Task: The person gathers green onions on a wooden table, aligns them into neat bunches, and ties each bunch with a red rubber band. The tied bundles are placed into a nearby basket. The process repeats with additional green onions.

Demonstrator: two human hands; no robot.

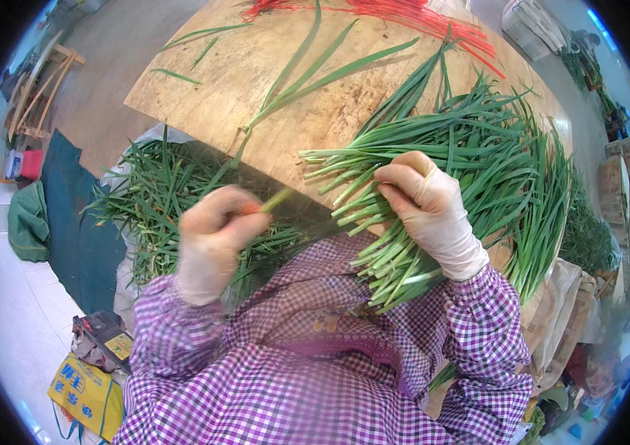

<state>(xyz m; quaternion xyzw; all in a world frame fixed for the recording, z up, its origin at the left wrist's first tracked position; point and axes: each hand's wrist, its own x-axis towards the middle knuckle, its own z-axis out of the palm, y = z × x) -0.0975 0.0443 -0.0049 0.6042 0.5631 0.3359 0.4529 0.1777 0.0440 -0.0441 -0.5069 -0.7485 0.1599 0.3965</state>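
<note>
My left hand [220,236], in a thin pale glove, is blurred by motion. Its thumb and finger pinch a yellowish-green leaf piece [278,199] just off the table's edge. A large bunch of flat-leaved greens [476,150], resembling garlic chives, lies on the plywood table [315,117] with its pale stem ends towards me. Over those stems rests my right hand [429,206], gloved too, with thumb and forefinger tips close together. Whether a stem is between them is unclear. One separate green plant [278,103] lies further left, its lower end over the edge.
Red plastic ties [420,14] are spread along the table's far side. Below the left edge sits a heap of cut leaves [164,183] in a pale plastic bag. A yellow bag [87,395] is at lower left, and a wooden rack [42,94] stands at far left.
</note>
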